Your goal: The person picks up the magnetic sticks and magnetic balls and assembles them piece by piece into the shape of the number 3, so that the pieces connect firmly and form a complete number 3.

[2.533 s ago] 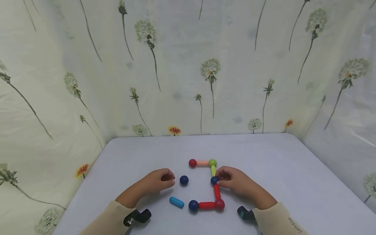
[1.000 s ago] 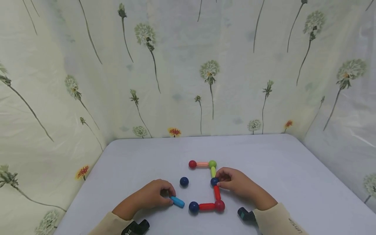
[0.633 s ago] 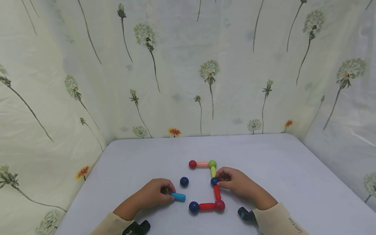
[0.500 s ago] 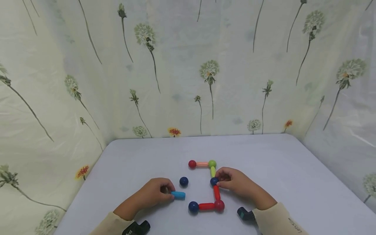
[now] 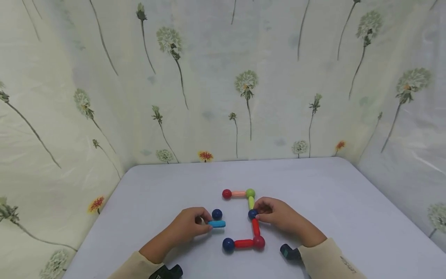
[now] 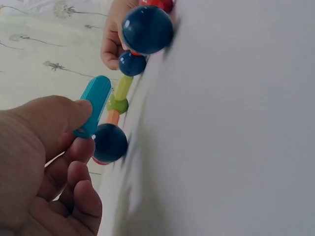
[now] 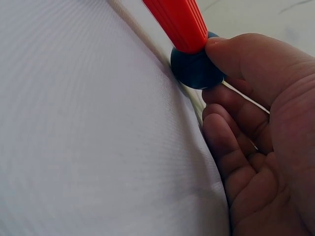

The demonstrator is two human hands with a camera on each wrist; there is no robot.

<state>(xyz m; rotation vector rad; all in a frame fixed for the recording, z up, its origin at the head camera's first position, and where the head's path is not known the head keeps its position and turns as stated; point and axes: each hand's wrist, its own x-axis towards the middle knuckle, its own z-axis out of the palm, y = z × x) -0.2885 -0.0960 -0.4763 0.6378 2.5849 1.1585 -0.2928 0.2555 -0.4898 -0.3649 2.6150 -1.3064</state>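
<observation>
My left hand (image 5: pixel 189 225) pinches a light blue ribbed rod (image 5: pixel 217 224) between thumb and forefinger, raised off the table in the left wrist view (image 6: pixel 96 105). Close behind the rod, a loose dark blue ball (image 5: pixel 217 214) rests on the table. With thumb and fingertips my right hand (image 5: pixel 285 219) grips another dark blue ball (image 5: pixel 252 214), midway along a joined chain. From it a yellow-green rod (image 5: pixel 251 202) leads to a green ball (image 5: pixel 250 192), a peach rod (image 5: pixel 238 193) and a red ball (image 5: pixel 227 193). Nearer me, a red rod (image 5: pixel 256 228) meets a larger red ball (image 5: pixel 259 242).
A second red rod (image 5: pixel 244 243) joins that larger ball to a dark blue ball (image 5: pixel 228 244) at the chain's near left end. All of it lies on a white table (image 5: pixel 167 182), with a flower-print curtain (image 5: pixel 216 77) behind.
My left hand reached down, took the light blue rod, turned it sideways and brought it up toward the loose dark blue ball. My right hand has kept its grip on the chain's ball.
</observation>
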